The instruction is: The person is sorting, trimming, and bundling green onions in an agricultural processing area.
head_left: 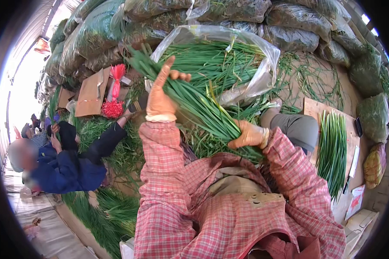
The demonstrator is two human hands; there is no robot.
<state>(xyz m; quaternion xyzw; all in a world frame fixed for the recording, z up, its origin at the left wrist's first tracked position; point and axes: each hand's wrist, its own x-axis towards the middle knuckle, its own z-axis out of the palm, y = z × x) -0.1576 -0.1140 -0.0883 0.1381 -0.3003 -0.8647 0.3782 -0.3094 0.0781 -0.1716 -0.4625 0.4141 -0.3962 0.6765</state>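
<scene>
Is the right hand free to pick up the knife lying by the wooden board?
Probably not right now. The right hand is gripping the base of the bundle of green chives, so it is occupied. The knife itself lies uncovered beside the wooden board.
</scene>
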